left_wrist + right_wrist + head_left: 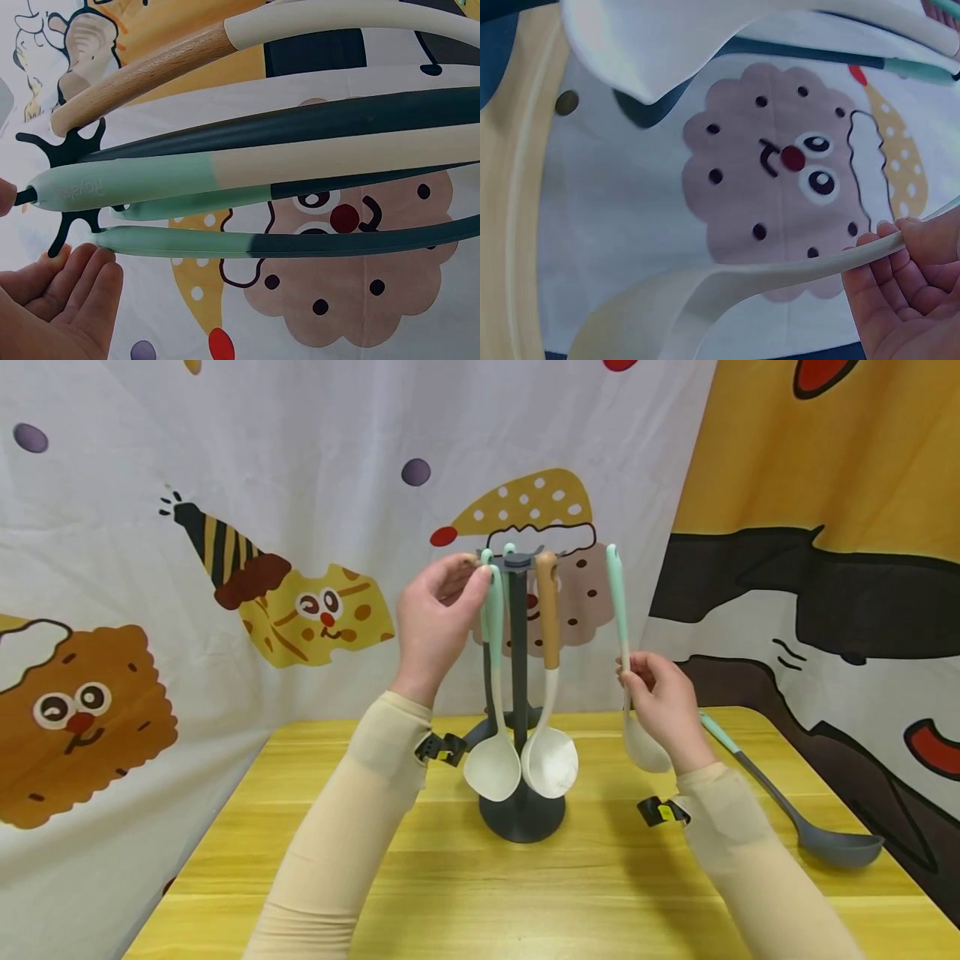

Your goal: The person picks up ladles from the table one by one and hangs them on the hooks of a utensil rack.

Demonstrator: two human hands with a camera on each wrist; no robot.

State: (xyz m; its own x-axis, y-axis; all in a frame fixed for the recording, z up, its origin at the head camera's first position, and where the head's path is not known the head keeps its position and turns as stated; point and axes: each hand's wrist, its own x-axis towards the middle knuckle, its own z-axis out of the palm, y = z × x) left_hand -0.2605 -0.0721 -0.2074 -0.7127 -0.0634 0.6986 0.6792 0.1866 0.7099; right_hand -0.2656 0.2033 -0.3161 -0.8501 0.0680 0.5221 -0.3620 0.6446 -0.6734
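Observation:
A dark grey utensil rack (519,635) stands upright on the table, its star-shaped hooks at the top. My left hand (442,610) holds the rack at its hooks, the thumb at the hook tip bearing a white ladle with a mint handle (492,768) and the fingertips at another hook (58,244). A white ladle with a wooden handle (550,764) hangs at the front right. Behind hang dark utensils with mint handles (180,242). Off to the right, my right hand (660,697) pinches a white serving spoon (645,747) by its neck, mint handle up, bowl down.
A dark grey ladle with a mint handle (836,847) lies at the right of the wooden table (420,893). Behind the table hangs a printed cloth (352,435) with cartoon figures. Each wrist carries a small black camera (441,748).

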